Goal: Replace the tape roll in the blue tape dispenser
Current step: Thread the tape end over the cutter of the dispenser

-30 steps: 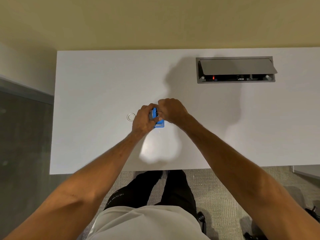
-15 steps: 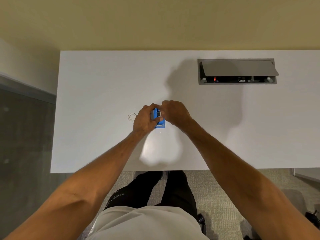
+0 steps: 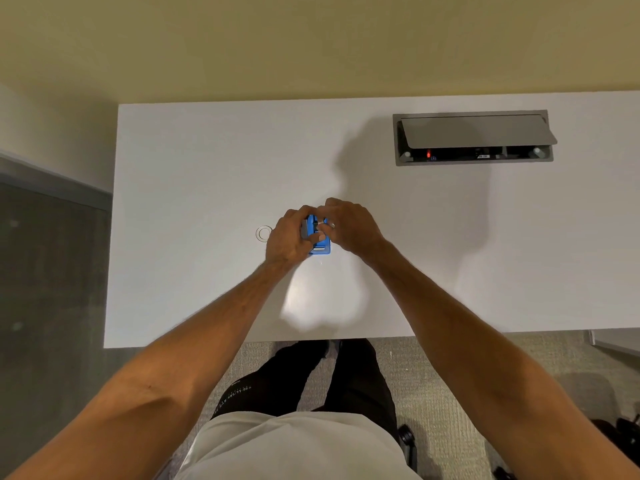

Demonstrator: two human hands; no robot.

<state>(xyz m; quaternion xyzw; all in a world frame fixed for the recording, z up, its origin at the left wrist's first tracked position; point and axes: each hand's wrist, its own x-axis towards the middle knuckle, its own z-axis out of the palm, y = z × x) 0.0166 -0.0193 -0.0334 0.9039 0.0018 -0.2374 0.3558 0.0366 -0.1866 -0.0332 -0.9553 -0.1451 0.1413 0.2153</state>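
1. The dispenser [image 3: 320, 242] sits on the white desk [image 3: 207, 168], about midway across and nearer the person's edge, with both hands closed in on it from either side.
2. The left hand [image 3: 289, 239] wraps the dispenser's left side, fingers clenched on the body; this likely pins it so it cannot slide while the other hand works.
3. The right hand [image 3: 349, 226] reaches in from the right, fingertips pinched at something small and pale in the dispenser's top slot. It may be the roll's core or the spindle; it is too small to tell which.
4. A clear ring [image 3: 264, 233], seemingly a tape roll, lies flat just left of the left hand, apart from it, within easy reach.
5. The step looks like work at the roll seat; whether seating or removing cannot be judged.
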